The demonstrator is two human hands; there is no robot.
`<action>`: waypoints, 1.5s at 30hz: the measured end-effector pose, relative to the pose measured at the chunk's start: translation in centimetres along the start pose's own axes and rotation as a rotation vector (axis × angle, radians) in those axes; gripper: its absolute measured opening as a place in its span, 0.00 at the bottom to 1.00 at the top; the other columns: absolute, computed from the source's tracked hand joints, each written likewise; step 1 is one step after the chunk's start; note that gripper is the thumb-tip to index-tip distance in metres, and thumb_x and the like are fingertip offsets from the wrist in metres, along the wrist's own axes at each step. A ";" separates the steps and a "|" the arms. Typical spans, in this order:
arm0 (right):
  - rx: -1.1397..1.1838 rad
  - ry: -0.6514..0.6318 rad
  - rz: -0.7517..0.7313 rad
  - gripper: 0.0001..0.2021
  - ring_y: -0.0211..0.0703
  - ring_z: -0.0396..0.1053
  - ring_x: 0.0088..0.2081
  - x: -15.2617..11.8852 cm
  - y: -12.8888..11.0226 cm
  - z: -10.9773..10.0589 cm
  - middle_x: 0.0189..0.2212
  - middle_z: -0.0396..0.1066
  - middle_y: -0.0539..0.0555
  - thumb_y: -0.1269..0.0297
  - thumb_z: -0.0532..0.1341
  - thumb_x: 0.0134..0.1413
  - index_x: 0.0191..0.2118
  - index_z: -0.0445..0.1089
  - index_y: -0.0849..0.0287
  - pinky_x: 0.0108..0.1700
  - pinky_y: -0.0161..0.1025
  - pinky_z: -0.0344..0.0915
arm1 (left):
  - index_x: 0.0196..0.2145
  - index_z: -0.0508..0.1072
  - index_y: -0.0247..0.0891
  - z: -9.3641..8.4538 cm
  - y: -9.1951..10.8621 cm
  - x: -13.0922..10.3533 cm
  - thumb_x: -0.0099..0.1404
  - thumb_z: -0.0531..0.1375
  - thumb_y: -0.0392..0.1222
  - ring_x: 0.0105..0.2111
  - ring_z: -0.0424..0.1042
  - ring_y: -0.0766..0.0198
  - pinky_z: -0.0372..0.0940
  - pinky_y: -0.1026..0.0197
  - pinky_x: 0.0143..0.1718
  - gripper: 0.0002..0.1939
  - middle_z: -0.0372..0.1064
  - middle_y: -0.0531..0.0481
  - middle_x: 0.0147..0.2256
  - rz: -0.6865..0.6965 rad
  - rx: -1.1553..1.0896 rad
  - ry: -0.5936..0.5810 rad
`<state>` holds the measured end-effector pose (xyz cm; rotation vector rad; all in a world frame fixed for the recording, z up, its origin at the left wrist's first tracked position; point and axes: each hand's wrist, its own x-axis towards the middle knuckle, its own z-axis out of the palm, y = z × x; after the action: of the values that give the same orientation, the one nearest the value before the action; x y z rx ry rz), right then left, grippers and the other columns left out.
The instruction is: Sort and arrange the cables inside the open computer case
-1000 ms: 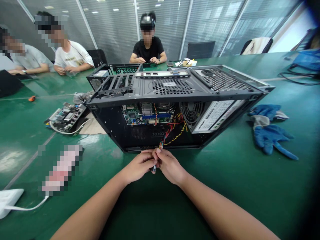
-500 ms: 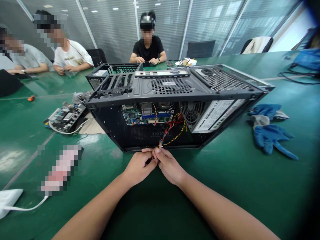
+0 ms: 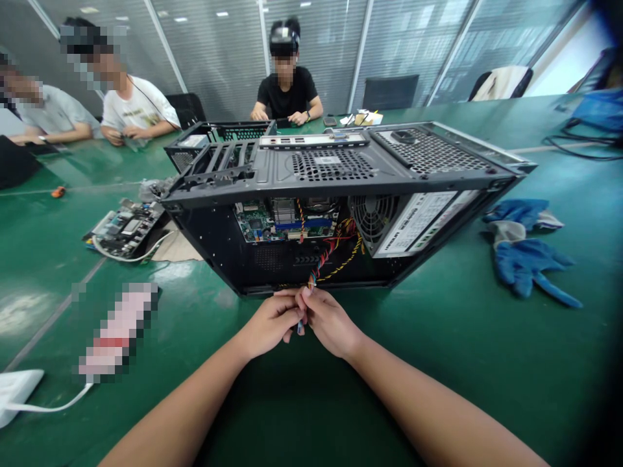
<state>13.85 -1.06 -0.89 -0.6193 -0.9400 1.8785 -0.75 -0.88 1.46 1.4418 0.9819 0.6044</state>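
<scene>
A black computer case [image 3: 272, 188] stands in front of me with its side open. Inside are a motherboard [image 3: 253, 224] and a power supply [image 3: 413, 227] with a fan grille. From the power supply a twisted bundle of colored cables [image 3: 318, 264] runs down to the case's near edge. My right hand [image 3: 333, 324] pinches this bundle near its end, just outside the case. Against it, my left hand [image 3: 267, 324] has its fingers closed on the same cables. A short bluish end shows below the fingers; the rest of it is hidden.
Blue gloves [image 3: 525, 263] lie to the right. On the left are a loose circuit board [image 3: 126, 227], a phone [image 3: 119, 331] with a white cable, and a white power strip [image 3: 19, 395]. Another open case [image 3: 192, 146] stands behind mine. Several people sit across the green table [image 3: 428, 363].
My left fingers have shifted on the cable bundle, and a bluish end now shows below them. The right hand keeps its pinch. The view has moved slightly.
</scene>
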 end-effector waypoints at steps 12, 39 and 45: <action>-0.123 0.032 -0.101 0.19 0.47 0.67 0.49 0.2 0.3 -0.2 0.43 0.74 0.56 0.51 0.57 0.62 0.24 0.61 0.56 0.58 0.49 0.54 | 0.31 0.68 0.35 0.2 -0.2 -0.3 0.68 0.49 0.38 0.28 0.68 0.64 0.59 0.62 0.32 0.11 0.69 0.49 0.28 0.187 0.696 0.179; -0.094 0.033 -0.105 0.21 0.49 0.66 0.50 0.3 0.2 0.2 0.39 0.74 0.57 0.49 0.57 0.61 0.22 0.60 0.56 0.58 0.50 0.54 | 0.30 0.69 0.35 0.0 -0.1 -0.3 0.68 0.51 0.42 0.28 0.67 0.65 0.60 0.63 0.33 0.12 0.69 0.50 0.29 0.142 0.579 0.145; -0.127 0.030 -0.127 0.21 0.50 0.66 0.50 0.3 0.2 0.2 0.40 0.74 0.57 0.50 0.56 0.61 0.22 0.60 0.56 0.58 0.50 0.54 | 0.31 0.69 0.36 0.1 -0.1 -0.5 0.68 0.51 0.41 0.30 0.69 0.63 0.60 0.61 0.34 0.11 0.70 0.48 0.30 0.164 0.665 0.199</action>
<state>13.51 -0.88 -0.96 -0.6456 -1.0606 1.7027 -0.93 -1.35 1.44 2.0929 1.3036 0.5722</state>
